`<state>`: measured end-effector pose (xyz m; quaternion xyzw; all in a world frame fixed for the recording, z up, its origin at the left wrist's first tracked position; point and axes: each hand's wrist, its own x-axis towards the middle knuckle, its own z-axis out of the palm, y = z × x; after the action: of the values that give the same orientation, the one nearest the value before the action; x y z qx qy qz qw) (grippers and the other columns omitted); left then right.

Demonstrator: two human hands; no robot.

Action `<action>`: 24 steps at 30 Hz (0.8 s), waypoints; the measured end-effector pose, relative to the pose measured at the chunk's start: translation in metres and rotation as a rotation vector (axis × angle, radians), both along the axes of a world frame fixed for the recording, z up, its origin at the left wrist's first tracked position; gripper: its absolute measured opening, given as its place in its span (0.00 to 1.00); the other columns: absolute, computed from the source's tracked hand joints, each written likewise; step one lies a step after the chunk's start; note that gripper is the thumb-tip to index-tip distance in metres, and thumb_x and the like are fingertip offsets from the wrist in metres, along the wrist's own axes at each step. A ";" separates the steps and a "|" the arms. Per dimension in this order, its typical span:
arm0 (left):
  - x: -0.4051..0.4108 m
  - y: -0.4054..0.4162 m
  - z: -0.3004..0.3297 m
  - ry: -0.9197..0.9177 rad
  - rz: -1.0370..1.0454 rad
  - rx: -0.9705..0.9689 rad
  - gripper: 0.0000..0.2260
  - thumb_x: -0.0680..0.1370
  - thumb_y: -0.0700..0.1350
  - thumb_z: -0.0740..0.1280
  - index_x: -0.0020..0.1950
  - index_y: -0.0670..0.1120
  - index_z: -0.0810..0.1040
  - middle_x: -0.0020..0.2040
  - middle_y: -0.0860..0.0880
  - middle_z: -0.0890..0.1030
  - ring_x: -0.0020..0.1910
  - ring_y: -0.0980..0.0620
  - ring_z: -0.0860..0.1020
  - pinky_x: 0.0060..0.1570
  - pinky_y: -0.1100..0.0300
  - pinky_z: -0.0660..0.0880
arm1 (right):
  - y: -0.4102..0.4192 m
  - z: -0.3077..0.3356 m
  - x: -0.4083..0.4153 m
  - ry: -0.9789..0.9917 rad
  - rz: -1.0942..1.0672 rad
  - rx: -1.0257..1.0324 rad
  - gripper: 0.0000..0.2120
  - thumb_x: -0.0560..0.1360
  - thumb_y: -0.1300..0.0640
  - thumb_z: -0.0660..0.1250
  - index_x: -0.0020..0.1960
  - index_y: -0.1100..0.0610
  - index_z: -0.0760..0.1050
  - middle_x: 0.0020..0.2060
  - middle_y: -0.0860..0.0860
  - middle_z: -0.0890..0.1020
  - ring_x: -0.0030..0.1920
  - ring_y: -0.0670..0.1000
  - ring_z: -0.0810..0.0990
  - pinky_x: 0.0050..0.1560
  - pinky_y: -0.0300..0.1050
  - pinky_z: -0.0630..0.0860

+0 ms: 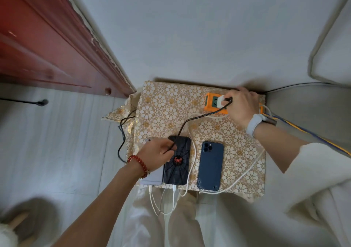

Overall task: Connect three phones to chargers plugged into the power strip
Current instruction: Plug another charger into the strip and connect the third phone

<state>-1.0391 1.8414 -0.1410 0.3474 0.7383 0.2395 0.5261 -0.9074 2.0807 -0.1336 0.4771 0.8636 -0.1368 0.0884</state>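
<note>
Three phones lie face down along the near edge of a small table (171, 102) with a gold flower-pattern cloth: a pale lilac phone (153, 177), a black spider-web phone (178, 169) and a blue phone (210, 165). White cables run from their near ends. An orange power strip (209, 101) sits at the far right. My right hand (240, 106) grips a white charger plug (220, 102) on the strip. A black braided cable (191, 120) leads from that plug to my left hand (157, 152), which pinches it above the lilac and black phones.
A dark red door (47, 43) stands at the left, with pale floor below it and a black cord (24, 101) lying there. A grey cushion edge (330, 57) is at the right. My legs in light trousers are below the table's near edge.
</note>
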 end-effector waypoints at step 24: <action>-0.036 -0.077 0.102 -0.723 0.895 0.188 0.12 0.79 0.43 0.58 0.42 0.40 0.79 0.30 0.49 0.81 0.38 0.49 0.83 0.39 0.59 0.81 | -0.265 0.076 -0.017 0.363 0.178 -1.297 0.09 0.75 0.62 0.62 0.39 0.51 0.74 0.52 0.56 0.83 0.45 0.38 0.79 0.45 0.31 0.70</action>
<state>-1.0752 1.7644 -0.0390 -0.0572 0.5621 0.6067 0.5592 -0.9248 1.8159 -0.0573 0.2242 0.6439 -0.6973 0.2211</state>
